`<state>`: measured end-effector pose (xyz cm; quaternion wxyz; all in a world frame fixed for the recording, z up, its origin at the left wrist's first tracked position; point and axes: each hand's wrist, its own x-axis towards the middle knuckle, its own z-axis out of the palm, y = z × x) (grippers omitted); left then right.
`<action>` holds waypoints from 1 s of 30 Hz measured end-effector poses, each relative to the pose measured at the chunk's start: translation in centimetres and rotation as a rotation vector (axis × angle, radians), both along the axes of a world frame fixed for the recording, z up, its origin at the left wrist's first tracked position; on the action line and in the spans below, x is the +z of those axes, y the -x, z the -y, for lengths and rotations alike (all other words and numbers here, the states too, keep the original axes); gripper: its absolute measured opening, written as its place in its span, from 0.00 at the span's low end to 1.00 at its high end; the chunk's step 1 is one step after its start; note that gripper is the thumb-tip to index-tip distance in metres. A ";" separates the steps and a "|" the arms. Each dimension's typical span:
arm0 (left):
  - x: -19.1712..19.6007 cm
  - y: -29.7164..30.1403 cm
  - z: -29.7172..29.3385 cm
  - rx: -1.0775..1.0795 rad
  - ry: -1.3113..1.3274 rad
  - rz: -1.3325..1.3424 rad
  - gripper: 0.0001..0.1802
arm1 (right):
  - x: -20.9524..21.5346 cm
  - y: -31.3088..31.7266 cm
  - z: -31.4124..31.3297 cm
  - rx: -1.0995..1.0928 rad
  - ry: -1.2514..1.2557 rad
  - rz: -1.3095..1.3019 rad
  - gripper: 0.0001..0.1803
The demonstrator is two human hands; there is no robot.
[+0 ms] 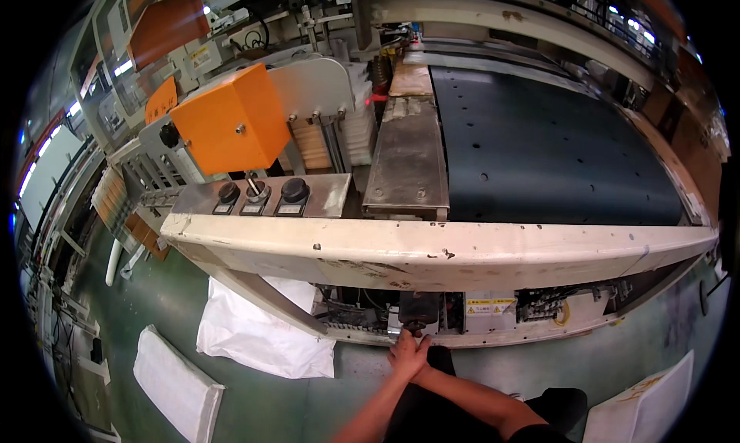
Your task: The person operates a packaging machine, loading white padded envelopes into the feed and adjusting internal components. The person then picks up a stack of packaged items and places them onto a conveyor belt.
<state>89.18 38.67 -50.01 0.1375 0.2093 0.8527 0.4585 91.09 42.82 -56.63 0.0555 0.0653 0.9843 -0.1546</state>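
- Two hands meet low at the machine's front, wrists crossed or pressed together; which is left and which right at the point of contact I cannot tell for sure.
- Left hand (401, 357): fingers stretched up and forward, tips touching or just below the black knob (417, 325).
- Right hand (420, 360): laid close against the left; fingers mostly hidden, so how far open I cannot tell. Neither hand plainly clasps anything.
- Black knob: sits in the open lower bay of the machine, under the cream front beam (432, 250), directly ahead of and just above the fingertips. It looks round, with no long axis to speak of; both hands look equally near.
- Counts: three black buttons (262, 192) on the steel panel, upper left; one orange box (231, 119) behind them; one black perforated belt (539, 150); one steel plate (407, 161) beside the belt.
- Floor (254, 404): green, with three white sacks — two at left (266, 327) (177, 385), one at lower right (647, 404).
- One yellow-striped label (490, 306) is just right of the knob.
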 end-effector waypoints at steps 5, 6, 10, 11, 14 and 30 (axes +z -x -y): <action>-1.6 -1.4 -2.9 -0.016 -0.570 0.496 0.13 | 5.0 -8.9 -5.0 -0.753 1.668 -0.058 0.19; -1.8 -2.0 -3.3 -0.013 -0.664 0.657 0.12 | 5.6 -9.6 -5.4 -0.774 1.884 -0.290 0.19; 1.4 -4.9 -6.8 -0.080 -1.132 0.876 0.13 | 6.5 -10.5 -8.4 -0.606 2.360 -0.898 0.21; 3.3 -5.3 -7.1 -0.112 -1.163 0.924 0.12 | 7.1 -10.8 -8.8 -0.649 2.300 -0.989 0.21; 6.5 -5.3 -6.7 -0.184 -1.272 0.993 0.14 | 12.9 -10.6 -8.3 -0.722 2.156 -1.171 0.22; 18.2 3.6 7.6 -0.034 -0.244 -0.781 0.16 | 16.4 7.3 5.2 0.080 -0.026 -0.638 0.20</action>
